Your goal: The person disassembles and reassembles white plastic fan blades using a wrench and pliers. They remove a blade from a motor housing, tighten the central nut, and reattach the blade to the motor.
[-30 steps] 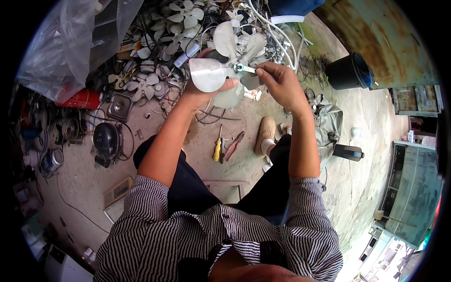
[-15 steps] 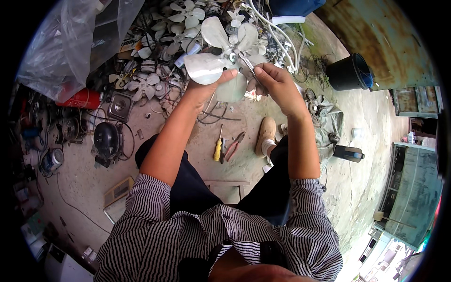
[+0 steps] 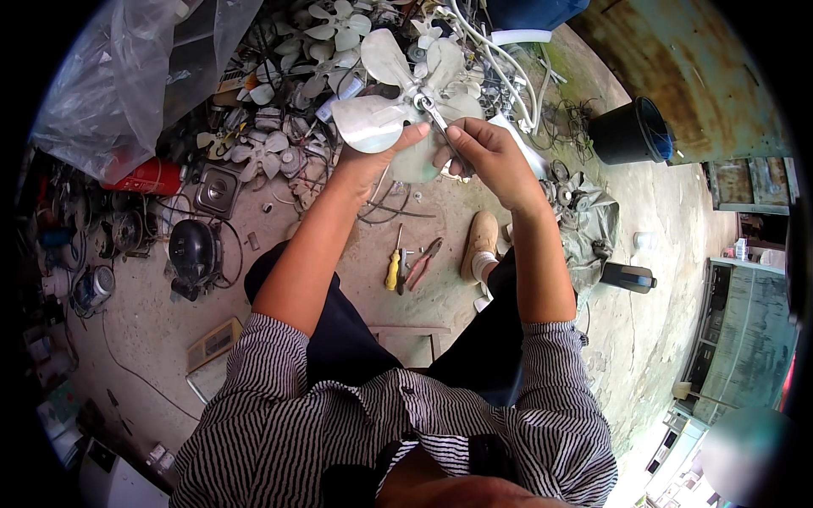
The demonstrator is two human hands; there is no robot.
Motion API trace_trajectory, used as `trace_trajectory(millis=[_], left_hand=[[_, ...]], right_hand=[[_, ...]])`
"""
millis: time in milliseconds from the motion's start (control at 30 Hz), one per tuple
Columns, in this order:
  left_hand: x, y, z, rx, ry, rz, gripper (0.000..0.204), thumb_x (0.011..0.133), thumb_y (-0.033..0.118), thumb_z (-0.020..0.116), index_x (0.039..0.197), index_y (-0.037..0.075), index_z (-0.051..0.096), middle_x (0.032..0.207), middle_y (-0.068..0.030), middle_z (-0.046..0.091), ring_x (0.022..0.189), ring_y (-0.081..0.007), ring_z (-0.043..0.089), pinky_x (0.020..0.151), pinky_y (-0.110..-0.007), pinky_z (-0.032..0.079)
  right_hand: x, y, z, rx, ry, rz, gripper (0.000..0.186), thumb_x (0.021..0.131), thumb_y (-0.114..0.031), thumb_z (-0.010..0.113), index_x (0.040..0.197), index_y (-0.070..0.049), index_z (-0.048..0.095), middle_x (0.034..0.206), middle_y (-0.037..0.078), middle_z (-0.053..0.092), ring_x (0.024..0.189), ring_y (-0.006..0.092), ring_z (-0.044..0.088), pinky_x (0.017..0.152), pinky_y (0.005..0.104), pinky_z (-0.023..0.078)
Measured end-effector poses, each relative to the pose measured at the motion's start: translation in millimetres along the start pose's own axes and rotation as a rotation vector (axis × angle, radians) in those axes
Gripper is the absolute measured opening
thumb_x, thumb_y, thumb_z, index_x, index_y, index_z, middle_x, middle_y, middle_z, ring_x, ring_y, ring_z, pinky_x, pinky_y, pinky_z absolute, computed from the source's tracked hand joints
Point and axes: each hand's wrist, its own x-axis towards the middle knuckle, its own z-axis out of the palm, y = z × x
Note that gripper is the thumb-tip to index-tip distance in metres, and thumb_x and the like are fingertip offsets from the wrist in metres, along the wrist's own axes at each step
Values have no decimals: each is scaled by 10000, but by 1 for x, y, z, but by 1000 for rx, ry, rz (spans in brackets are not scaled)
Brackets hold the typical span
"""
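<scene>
My left hand [image 3: 383, 151] grips a pale metal fan blade [image 3: 383, 59] from below, its thumb lying on one of the broad petals. In my right hand [image 3: 491, 157] is a silver wrench [image 3: 440, 123], pinched between thumb and fingers. The wrench's head sits over the nut at the fan's hub. Fingers of the left hand are hidden behind the blade. On the floor below lie a yellow-handled screwdriver [image 3: 393, 269] and red-handled pliers [image 3: 423, 264], with a small dark-handled tool between them.
A heap of old fan blades [image 3: 340, 24] and motors fills the far side. Left stand a black compressor [image 3: 193, 252], a red cylinder [image 3: 152, 178] and a metal pan [image 3: 218, 191]. Right are a black bucket [image 3: 622, 131] and a grey-green sheet [image 3: 593, 233]. White hoses [image 3: 508, 63] curve beyond the fan.
My right hand has shifted slightly, bringing the wrench's head from beside the hub onto the central nut. The left hand and fan blade stay almost where they were.
</scene>
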Motion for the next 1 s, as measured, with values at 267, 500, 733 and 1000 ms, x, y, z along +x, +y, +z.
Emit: trace_trajectory(millis=[267,500,733,1000], left_hand=[[1,-2,-3,162,-6,27,442,690,184,833,1012,43,566,958,-36,591,890,-138,563,806,-289,478],[1,-1,-10,439,-82,193,717,619,271,872,1156,-1,481,973,-61,597,911,-173,573,856,-308,468],[-2,-1,-5,481,-31,236,673,629,259,863,1129,3,492,986,-61,604,920,-181,576,880,-314,459],[-1,4,0,176,29,-58,537,682,238,829,1094,47,545,1028,-56,601,940,-164,572,820,-299,475]], right_hand=[[1,8,-10,-220,112,-46,262,954,-232,541,953,12,634,726,-13,604,635,67,503,603,232,430],[-7,-1,-25,-679,256,-168,192,923,-193,585,975,-24,659,716,37,611,633,109,511,620,256,420],[-16,-12,-22,-1041,320,-330,193,927,-201,570,912,-30,658,698,63,611,616,123,547,612,279,448],[-4,1,-14,-110,82,4,267,971,-247,512,965,-4,621,744,8,634,638,53,538,611,203,446]])
